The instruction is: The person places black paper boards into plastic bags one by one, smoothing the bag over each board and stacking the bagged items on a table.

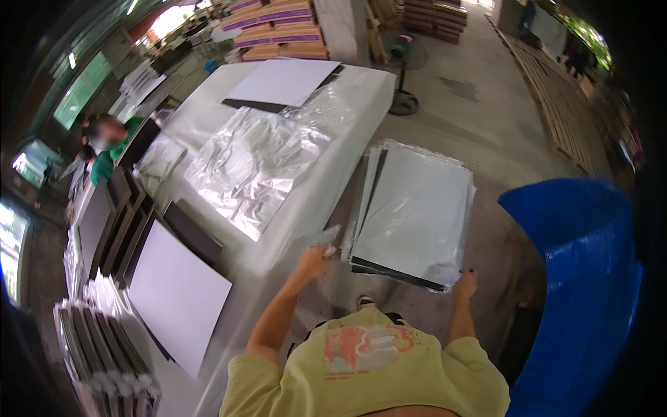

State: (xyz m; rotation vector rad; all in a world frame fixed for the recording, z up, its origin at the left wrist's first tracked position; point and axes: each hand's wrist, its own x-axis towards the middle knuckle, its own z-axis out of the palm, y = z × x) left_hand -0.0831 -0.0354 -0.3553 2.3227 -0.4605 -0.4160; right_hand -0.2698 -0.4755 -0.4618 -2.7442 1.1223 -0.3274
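In front of me is a stack of white sheets in clear plastic wrap [413,208], with dark edges showing along its near side. My left hand [314,261] is closed beside the near left corner, with a piece of clear plastic film [325,238] sticking out of it. At the near right corner, my right hand [466,283] has its fingers closed on the edge of the plastic wrap. What lies under the stack is hidden.
A long white-covered table [347,174] runs along my left, bearing crumpled clear plastic [257,167], white boards [180,292] and wrapped dark boards [104,347]. Blue sheeting [583,278] stands at right. A fan [403,83] is ahead; a person in green [108,156] is across the table.
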